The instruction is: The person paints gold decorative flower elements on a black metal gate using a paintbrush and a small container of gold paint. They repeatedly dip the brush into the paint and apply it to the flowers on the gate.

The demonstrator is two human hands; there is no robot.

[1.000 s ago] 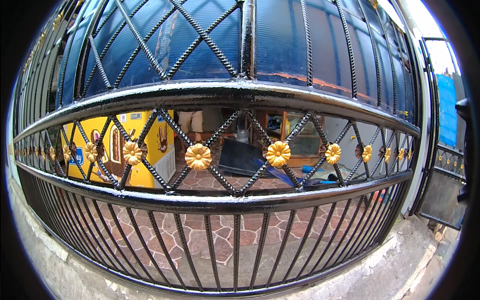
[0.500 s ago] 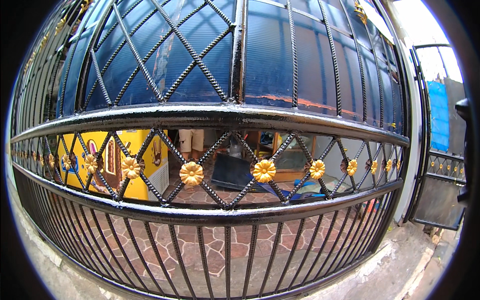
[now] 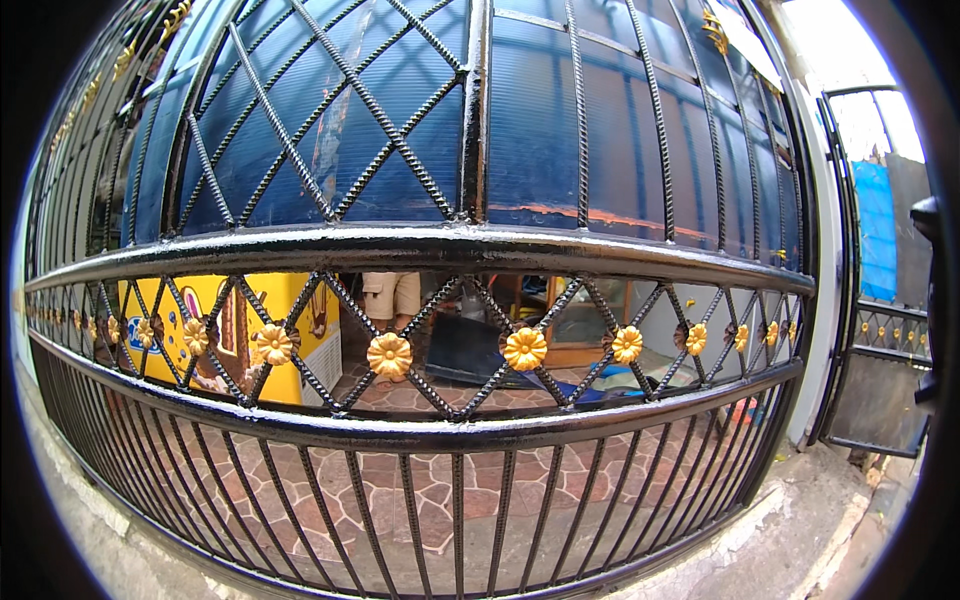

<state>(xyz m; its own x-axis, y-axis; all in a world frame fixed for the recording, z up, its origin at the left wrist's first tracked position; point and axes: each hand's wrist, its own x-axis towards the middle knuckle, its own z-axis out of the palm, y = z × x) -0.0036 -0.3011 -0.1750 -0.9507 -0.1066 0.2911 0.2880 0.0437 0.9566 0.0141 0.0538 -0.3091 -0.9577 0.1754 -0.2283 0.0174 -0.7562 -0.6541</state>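
From where I stand, the black metal railing [image 3: 440, 258] rises upright straight ahead, its long axis running left to right across nearly the whole view. Gold flowers [image 3: 525, 349] line up between its two thick rails [image 3: 460, 433]. Neither hand shows — I can't tell whether the grip is wide, narrow or holding anything, nor which side is nearer. Behind it, toward the left: a yellow cabinet [image 3: 275, 290] and a person in pale shorts [image 3: 404, 292].

One near fence [image 3: 480, 433], one person [image 3: 406, 292] (two legs [image 3: 378, 297])
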